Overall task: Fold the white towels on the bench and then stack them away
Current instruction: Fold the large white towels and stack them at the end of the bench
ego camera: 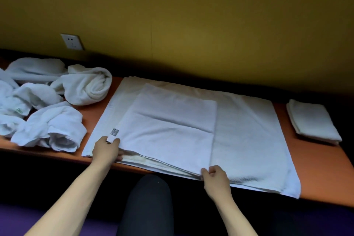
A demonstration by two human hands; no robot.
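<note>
**Fold could skew at the near edge**

The towel [239,130] lay part-folded across the orange bench [316,163], its near edge overhanging. The left hand [106,151] pinched the folded layer's left corner and the right hand [215,177] its right corner; uneven pulling could skew the fold.

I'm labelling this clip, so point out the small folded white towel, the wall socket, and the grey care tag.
small folded white towel [314,120], head view, middle of its top face
white wall socket [72,41], head view, faceplate centre
grey care tag [114,132], head view, tag's printed face
</note>
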